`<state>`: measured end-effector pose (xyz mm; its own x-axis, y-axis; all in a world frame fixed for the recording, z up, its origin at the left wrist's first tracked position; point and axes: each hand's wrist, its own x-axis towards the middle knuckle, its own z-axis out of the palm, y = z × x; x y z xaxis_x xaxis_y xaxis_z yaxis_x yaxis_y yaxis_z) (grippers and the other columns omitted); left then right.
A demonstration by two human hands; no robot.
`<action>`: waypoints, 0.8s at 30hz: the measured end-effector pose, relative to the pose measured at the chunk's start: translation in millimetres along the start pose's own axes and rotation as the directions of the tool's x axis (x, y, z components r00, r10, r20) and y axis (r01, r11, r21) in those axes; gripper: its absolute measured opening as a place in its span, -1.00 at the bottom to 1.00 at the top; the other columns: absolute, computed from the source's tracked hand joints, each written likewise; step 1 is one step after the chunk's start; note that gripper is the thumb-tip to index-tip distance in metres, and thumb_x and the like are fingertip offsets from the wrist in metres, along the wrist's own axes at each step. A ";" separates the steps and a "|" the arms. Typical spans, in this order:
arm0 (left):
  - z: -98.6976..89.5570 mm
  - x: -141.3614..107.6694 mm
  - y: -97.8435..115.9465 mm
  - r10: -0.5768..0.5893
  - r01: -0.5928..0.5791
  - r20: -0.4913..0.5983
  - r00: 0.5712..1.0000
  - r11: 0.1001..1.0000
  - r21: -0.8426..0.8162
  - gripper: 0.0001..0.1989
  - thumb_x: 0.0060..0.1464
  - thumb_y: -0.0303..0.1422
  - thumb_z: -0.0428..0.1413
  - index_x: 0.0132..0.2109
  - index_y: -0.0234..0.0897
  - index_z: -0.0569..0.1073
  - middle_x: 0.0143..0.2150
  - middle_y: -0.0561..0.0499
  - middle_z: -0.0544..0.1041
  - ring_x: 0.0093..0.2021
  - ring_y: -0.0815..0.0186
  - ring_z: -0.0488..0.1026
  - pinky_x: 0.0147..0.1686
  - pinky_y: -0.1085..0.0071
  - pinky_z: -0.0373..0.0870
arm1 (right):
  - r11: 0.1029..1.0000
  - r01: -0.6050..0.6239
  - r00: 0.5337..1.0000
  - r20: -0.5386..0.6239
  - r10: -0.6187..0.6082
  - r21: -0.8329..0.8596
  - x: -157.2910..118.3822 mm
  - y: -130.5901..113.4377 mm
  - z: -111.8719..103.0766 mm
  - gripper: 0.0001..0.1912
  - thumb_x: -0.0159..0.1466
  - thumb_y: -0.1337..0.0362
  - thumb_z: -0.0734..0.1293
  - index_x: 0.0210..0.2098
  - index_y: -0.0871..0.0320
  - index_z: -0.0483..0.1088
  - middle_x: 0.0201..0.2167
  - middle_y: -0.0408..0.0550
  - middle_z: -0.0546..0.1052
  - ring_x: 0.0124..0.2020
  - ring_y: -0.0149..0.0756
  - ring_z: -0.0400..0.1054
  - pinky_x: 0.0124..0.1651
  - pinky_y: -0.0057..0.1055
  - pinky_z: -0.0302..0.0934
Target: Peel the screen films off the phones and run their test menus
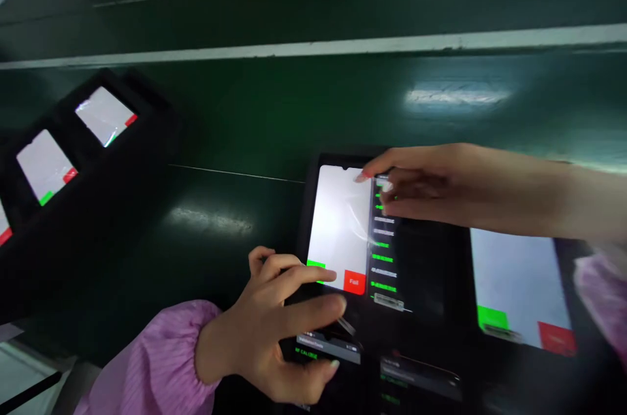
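Observation:
A lit phone (337, 219) with a white screen, a green patch and a red "Fail" button lies in a black tray (371, 340). My left hand (274, 320) is over its lower left corner, fingers spread, one fingertip at the green patch. My right hand (426, 181) reaches across from the right, its index fingertip at the phone's upper right edge and its other fingers bent. Under those bent fingers is a second phone (385, 258) showing a dark screen with green and white text lines, partly covered. Neither hand visibly grips anything.
Another white-screened phone (519, 284) lies to the right, partly under my forearm. Two dark-screened phones (330, 348) (421, 376) sit nearer me. At left, a second black tray (122, 153) holds several lit phones (106, 116). A pale strip (294, 49) crosses the green surface (235, 114).

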<state>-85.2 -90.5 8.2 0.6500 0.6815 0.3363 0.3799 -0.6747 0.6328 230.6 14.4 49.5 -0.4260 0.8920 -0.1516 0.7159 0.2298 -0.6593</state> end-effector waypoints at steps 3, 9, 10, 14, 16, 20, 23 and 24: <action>-2.9 7.6 6.7 -0.066 0.066 0.015 0.998 0.998 -0.006 -0.26 -0.01 -0.34 0.19 0.36 -0.08 0.33 0.11 -0.06 0.64 0.00 0.04 0.47 0.02 0.03 0.22 | 0.993 -0.061 0.991 0.121 0.048 0.103 17.5 -18.2 -3.9 -0.63 0.24 0.19 0.39 0.04 0.01 0.53 -0.34 -0.12 0.65 -0.38 -0.27 0.53 -0.29 -0.30 0.41; -1.0 19.6 3.7 -0.246 0.237 -0.174 0.953 0.969 -0.073 -0.57 0.12 -0.38 0.29 0.16 -0.12 0.56 -0.16 0.02 0.70 -0.18 0.19 0.52 -0.10 0.14 0.35 | 0.999 -0.047 0.998 -0.037 0.047 -0.010 32.3 -30.5 7.6 -0.78 0.27 0.19 0.32 -0.21 0.01 0.61 -0.49 -0.19 0.59 -0.48 -0.31 0.47 -0.34 -0.31 0.30; -0.6 21.7 3.0 -0.285 0.275 -0.198 0.938 0.959 -0.075 -0.64 0.14 -0.38 0.30 0.10 -0.11 0.60 -0.21 0.05 0.70 -0.21 0.21 0.53 -0.12 0.16 0.36 | 0.998 -0.056 0.997 -0.053 0.055 -0.017 33.7 -31.4 8.8 -0.79 0.26 0.21 0.32 -0.20 0.01 0.62 -0.50 -0.20 0.59 -0.48 -0.31 0.48 -0.34 -0.31 0.30; -2.9 30.6 0.8 -0.448 0.399 -0.186 0.875 0.883 -0.249 -0.83 0.19 -0.35 0.30 -0.07 -0.08 0.69 -0.29 0.08 0.69 -0.28 0.28 0.55 -0.20 0.27 0.43 | 0.993 -0.118 0.988 -0.103 0.114 -0.027 39.4 -33.7 11.7 -0.77 0.23 0.28 0.40 -0.12 0.03 0.60 -0.45 -0.21 0.62 -0.44 -0.30 0.52 -0.31 -0.32 0.33; -5.1 34.7 -1.3 -0.508 0.438 -0.128 0.852 0.824 -0.360 -0.85 0.19 -0.31 0.31 -0.09 -0.10 0.71 -0.27 0.05 0.70 -0.28 0.29 0.56 -0.26 0.33 0.46 | 0.990 -0.137 0.982 -0.139 0.130 -0.038 41.5 -33.2 13.2 -0.79 0.22 0.30 0.42 -0.13 0.07 0.56 -0.44 -0.20 0.63 -0.43 -0.30 0.53 -0.30 -0.32 0.33; -4.6 39.9 -7.3 -0.533 0.486 -0.055 0.844 0.805 -0.340 -0.87 0.23 -0.28 0.27 -0.14 -0.12 0.72 -0.31 0.04 0.69 -0.29 0.28 0.56 -0.26 0.34 0.48 | 0.986 -0.149 0.969 -0.211 0.131 -0.072 42.6 -28.6 17.9 -0.86 0.25 0.29 0.40 -0.18 0.10 0.52 -0.41 -0.15 0.63 -0.39 -0.27 0.53 -0.26 -0.29 0.31; -1.9 40.9 -11.0 -0.509 0.487 -0.051 0.859 0.844 -0.225 -0.85 0.26 -0.27 0.24 -0.13 -0.12 0.72 -0.35 0.04 0.67 -0.30 0.26 0.57 -0.22 0.30 0.48 | 0.986 -0.131 0.966 -0.237 0.105 -0.098 41.0 -25.0 21.7 -0.85 0.29 0.25 0.36 -0.15 0.10 0.51 -0.38 -0.13 0.63 -0.38 -0.27 0.51 -0.26 -0.28 0.29; -1.4 41.1 -11.6 -0.503 0.485 -0.055 0.862 0.852 -0.198 -0.84 0.26 -0.27 0.23 -0.13 -0.12 0.72 -0.36 0.04 0.67 -0.30 0.25 0.57 -0.22 0.28 0.47 | 0.986 -0.127 0.965 -0.242 0.098 -0.107 40.2 -24.0 22.8 -0.84 0.30 0.23 0.35 -0.15 0.09 0.51 -0.37 -0.12 0.63 -0.38 -0.28 0.50 -0.27 -0.29 0.28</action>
<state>-63.9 -54.3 15.7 0.3330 0.9429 0.0100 0.5086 -0.1886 0.8401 183.7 35.9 42.4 -0.2071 0.9778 -0.0328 0.8195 0.1551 -0.5517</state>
